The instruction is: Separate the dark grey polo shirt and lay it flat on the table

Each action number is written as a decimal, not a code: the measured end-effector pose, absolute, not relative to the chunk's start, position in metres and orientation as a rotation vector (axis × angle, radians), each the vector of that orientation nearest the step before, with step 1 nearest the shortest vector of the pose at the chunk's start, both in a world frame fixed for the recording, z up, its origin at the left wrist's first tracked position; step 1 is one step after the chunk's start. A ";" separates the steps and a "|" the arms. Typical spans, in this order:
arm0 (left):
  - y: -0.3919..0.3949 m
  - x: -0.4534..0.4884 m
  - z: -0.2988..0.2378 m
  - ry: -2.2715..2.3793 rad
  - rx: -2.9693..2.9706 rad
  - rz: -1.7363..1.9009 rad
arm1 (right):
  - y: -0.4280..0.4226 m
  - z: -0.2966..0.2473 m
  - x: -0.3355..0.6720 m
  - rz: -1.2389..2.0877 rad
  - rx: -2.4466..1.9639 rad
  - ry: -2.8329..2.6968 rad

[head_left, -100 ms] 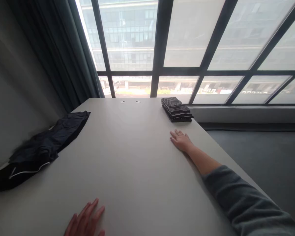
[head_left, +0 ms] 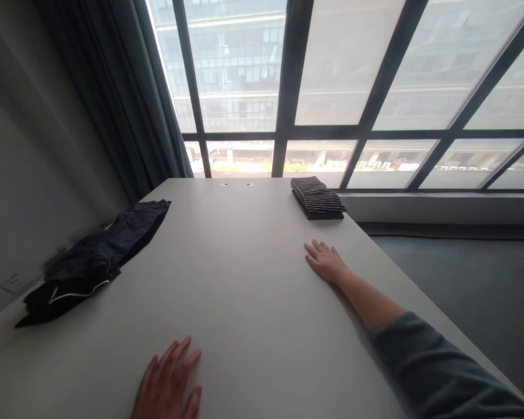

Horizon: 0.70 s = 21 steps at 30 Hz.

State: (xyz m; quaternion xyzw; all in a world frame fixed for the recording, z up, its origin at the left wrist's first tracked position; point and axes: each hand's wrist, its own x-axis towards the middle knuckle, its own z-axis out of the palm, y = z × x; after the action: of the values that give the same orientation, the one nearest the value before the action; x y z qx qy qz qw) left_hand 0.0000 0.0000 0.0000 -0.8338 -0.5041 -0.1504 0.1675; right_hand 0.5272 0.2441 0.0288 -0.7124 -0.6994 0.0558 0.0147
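My left hand (head_left: 168, 384) lies flat on the white table (head_left: 244, 279) near its front edge, fingers stretched out, holding nothing. My right hand (head_left: 325, 261) rests palm down further out on the right side of the table, fingers spread, also empty. A folded black garment with thin white stripes (head_left: 317, 198) sits at the far right corner, a short way beyond my right hand. A loose pile of dark clothes with white piping (head_left: 96, 259) lies along the table's left edge, away from both hands.
A large window with dark frames (head_left: 283, 87) runs behind the table. A dark curtain (head_left: 113, 93) hangs at the left beside a grey wall with a socket (head_left: 12, 283). Grey floor (head_left: 463, 285) lies to the right of the table.
The view has shifted slightly, so everything sits a little lower and to the right. Both hands stay flat on the table as before.
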 end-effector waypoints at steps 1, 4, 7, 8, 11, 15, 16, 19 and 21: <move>0.003 0.004 0.003 -1.415 -2.369 -0.432 | 0.233 0.028 0.522 0.179 -2.212 -2.184; 0.015 0.011 0.008 -1.411 -2.411 -0.425 | 0.205 0.029 0.510 0.199 -2.202 -2.201; 0.034 0.010 0.015 -1.466 -2.525 -0.386 | 0.183 0.032 0.499 0.209 -2.197 -2.201; 0.043 0.008 0.020 -1.486 -2.564 -0.368 | 0.177 0.033 0.495 0.212 -2.193 -2.200; 0.077 -0.003 0.038 -1.551 -2.521 -0.388 | 0.161 0.036 0.487 0.231 -2.182 -2.200; 0.125 -0.040 0.064 -1.671 -2.145 -0.511 | 0.145 0.038 0.480 0.256 -2.192 -2.195; 0.135 -0.054 0.068 -1.747 -2.035 -0.533 | 0.143 0.038 0.479 0.257 -2.194 -2.193; 0.155 -0.099 0.070 -2.083 -1.693 -0.591 | 0.138 0.038 0.478 0.249 -2.187 -2.197; 0.161 -0.125 0.065 -2.364 -1.516 -0.594 | 0.138 0.037 0.479 0.244 -2.182 -2.204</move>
State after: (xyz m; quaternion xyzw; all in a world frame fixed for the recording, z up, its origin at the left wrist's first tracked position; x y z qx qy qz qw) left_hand -0.1251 0.1613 0.0650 -0.5232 -0.8160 -0.2050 0.1354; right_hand 0.4788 0.1382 0.0373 -0.7013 -0.7084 0.0783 0.0153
